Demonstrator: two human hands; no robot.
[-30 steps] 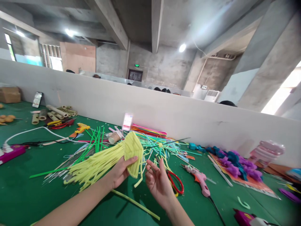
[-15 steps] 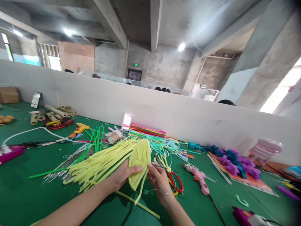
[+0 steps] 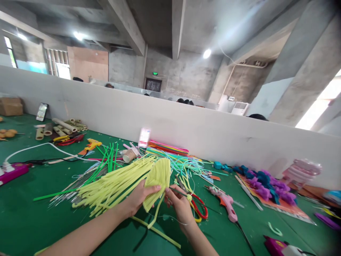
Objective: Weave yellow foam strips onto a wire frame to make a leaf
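My left hand point(image 3: 142, 197) is closed around a leaf-shaped yellow piece point(image 3: 159, 174) made of pipe cleaners lying side by side, its thumb flat across the front. One loose yellow strand point(image 3: 159, 209) hangs from its lower right. At the piece's right edge my right hand point(image 3: 177, 199) pinches a thin dark rod point(image 3: 204, 205) that slants down to the right. A fine clear thread point(image 3: 170, 216) loops below that hand. Partly behind it lie scissors point(image 3: 199, 206) with red and yellow handles. A heap of yellow pipe cleaners point(image 3: 114, 183) is beside my left hand.
A pink glue gun point(image 3: 226, 202) lies to the right, a yellow glue gun point(image 3: 93, 144) to the left. Green pipe cleaners point(image 3: 110, 158) and bamboo tubes point(image 3: 65, 125) are at the back left. Purple and teal fuzzy pieces point(image 3: 263, 186) lie far right. A white partition point(image 3: 213, 131) borders the green table.
The yellow piece has tilted slightly, its lower end moving left and up. My right hand has shifted a little left and down, with the rod now slanting more steeply. The loose strand has swung left.
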